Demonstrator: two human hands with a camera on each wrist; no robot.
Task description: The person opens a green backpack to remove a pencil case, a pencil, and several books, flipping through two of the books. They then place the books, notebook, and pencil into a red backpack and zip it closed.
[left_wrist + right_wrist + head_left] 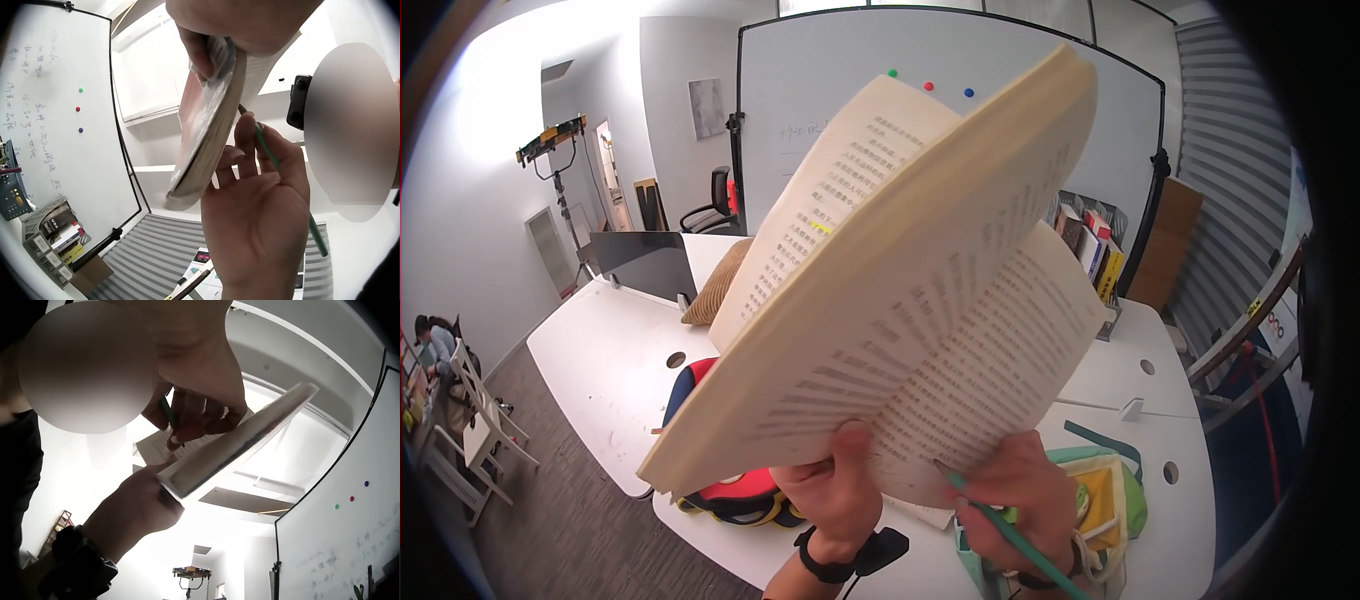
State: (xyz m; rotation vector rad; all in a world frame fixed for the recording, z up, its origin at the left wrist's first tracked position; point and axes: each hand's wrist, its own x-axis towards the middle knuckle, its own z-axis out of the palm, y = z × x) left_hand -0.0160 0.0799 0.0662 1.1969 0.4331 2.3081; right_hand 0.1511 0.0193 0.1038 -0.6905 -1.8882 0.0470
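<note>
A thick open paperback book (pixel 960 350) is held up, tilted, in front of the chest in the head view, with pages of printed text and one line highlighted yellow. My left hand (pixel 835 495) grips its lower edge, thumb lying across the page near the spine. My right hand (pixel 1025 500) pinches a green pencil (pixel 1028 550), its tip right at the lower part of the right page. In the left wrist view the book (pixel 215 134) appears edge-on, the right hand (pixel 256 206) beside it. The right wrist view has the left hand (pixel 140 500) under the book's corner.
Below the book is a white table (pixel 615 350) carrying a red and blue bag (pixel 735 497), a green and yellow bag (pixel 1135 505) and a brown corduroy cushion (pixel 718 285). A rack of books (pixel 1090 240) stands at the back right, before a whiteboard (pixel 800 60).
</note>
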